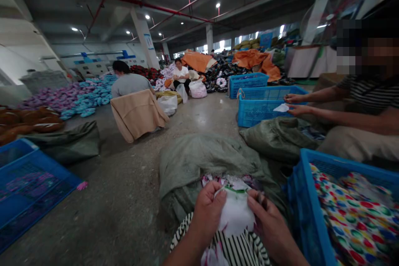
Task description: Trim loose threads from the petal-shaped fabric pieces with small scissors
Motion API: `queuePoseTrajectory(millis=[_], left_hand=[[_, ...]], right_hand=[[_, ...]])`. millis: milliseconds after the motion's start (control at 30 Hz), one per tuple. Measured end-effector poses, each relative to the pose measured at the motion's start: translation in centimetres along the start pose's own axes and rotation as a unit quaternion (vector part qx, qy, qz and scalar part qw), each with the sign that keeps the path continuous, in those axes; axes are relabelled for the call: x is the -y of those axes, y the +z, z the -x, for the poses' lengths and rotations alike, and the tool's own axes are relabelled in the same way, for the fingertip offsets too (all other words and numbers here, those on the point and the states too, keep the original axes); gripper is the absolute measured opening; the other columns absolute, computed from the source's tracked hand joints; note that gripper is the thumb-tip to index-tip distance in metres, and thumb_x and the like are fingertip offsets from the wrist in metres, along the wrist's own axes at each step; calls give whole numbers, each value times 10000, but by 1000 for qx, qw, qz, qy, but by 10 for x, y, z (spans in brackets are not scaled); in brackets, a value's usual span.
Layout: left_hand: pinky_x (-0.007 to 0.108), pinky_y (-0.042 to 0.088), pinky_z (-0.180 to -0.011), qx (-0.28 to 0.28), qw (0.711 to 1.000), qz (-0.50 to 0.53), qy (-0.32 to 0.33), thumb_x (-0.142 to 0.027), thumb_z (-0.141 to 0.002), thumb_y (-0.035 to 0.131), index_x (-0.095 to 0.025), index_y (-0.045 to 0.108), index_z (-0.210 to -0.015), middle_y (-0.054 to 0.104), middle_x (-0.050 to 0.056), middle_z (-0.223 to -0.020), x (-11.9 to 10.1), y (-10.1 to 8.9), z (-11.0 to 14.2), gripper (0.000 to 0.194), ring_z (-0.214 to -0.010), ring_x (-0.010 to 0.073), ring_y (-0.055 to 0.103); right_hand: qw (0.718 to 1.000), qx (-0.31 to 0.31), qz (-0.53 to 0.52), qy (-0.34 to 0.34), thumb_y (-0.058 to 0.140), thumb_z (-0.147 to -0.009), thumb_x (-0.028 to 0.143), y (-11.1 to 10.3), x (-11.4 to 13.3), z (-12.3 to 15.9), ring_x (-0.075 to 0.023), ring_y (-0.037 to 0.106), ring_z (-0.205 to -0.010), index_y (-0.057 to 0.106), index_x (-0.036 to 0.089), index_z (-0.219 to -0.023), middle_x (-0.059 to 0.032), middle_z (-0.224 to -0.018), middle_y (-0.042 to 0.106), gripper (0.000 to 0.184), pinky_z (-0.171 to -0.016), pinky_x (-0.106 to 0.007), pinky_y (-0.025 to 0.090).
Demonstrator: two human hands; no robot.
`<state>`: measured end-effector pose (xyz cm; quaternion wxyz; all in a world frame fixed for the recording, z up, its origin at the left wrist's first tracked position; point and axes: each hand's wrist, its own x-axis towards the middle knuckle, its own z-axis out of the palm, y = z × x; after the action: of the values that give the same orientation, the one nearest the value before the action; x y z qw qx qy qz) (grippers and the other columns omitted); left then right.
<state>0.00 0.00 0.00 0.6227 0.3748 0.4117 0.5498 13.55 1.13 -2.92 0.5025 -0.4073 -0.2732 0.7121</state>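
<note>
My left hand (208, 212) and my right hand (268, 220) both pinch a small white fabric piece (235, 213) with a green edge, held over my striped lap (232, 249). The fingers of both hands are closed on its sides. Right behind it lies an open grey-green sack (199, 162) with more patterned pieces showing at its mouth.
A blue crate (314, 224) of polka-dot fabric stands at my right. Another blue crate (28, 187) sits at the left. A person in a striped shirt (370, 95) at the right handles white cloth over a blue basket (258, 108). Other people sit among fabric piles further back.
</note>
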Motion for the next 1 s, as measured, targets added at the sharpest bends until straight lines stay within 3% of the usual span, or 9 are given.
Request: queuePoseTrajectory(millis=[100,300,400,467,533,633,733,867,1000], left_hand=[[173,311,-451,9,1000,-20,-3,-411,-714,602,-154,451,-717,507,-45,-546,2,-3,8,299,-448,49,386],[169,327,-504,40,995,-75,-43,-379,-672,655,-122,559,-793,522,-20,-630,-5,2,18,300,-526,56,421],[183,342,-514,35,995,-63,-62,-390,-691,628,-101,587,-811,540,-1,-636,-9,7,21,316,-534,71,438],[186,342,-512,8,996,-70,-48,-393,-713,599,-97,585,-795,533,-4,-622,-9,10,22,307,-527,71,427],[187,349,-523,-18,994,-106,-21,-390,-738,569,-109,579,-785,529,-8,-635,-9,12,22,285,-541,75,423],[192,366,-572,-36,984,-172,24,-386,-772,526,-130,567,-755,522,-12,-663,-9,14,23,260,-601,91,440],[194,370,-601,-37,975,-214,47,-379,-788,502,-140,563,-737,516,-13,-669,-10,17,25,251,-638,101,447],[190,366,-584,-29,971,-234,43,-371,-786,502,-138,566,-715,515,-10,-650,-13,22,28,252,-619,102,437],[193,366,-567,-23,975,-220,33,-381,-774,513,-128,559,-695,500,-6,-622,-14,25,28,269,-609,106,432]], right_hand=[[999,28,23,-13,746,-567,411,1,1,7,-83,470,-466,568,188,-786,55,-569,539,360,-423,-183,375],[995,57,75,-28,699,-625,420,0,4,13,-75,425,-430,524,182,-712,63,-520,509,308,-415,-186,334],[977,44,179,-104,623,-689,436,-4,9,14,-84,406,-445,483,186,-649,62,-515,448,289,-416,-198,330],[930,13,299,-213,558,-741,407,-9,14,17,-108,448,-508,502,194,-700,42,-570,470,223,-462,-216,377],[856,17,418,-305,481,-793,362,-14,20,24,-127,500,-562,519,205,-829,19,-640,527,165,-508,-228,415],[752,70,535,-379,420,-833,296,-18,26,35,-135,579,-617,495,233,-970,3,-731,607,169,-547,-229,454],[669,49,594,-444,487,-809,276,-19,25,38,-147,635,-686,503,234,-1009,-17,-826,666,205,-601,-235,495],[607,-14,622,-493,525,-792,303,-20,21,30,-182,667,-757,532,210,-1029,-61,-894,701,255,-651,-266,531],[582,-33,630,-513,521,-794,311,-22,21,27,-205,672,-798,561,194,-1026,-83,-907,709,263,-680,-287,545]])
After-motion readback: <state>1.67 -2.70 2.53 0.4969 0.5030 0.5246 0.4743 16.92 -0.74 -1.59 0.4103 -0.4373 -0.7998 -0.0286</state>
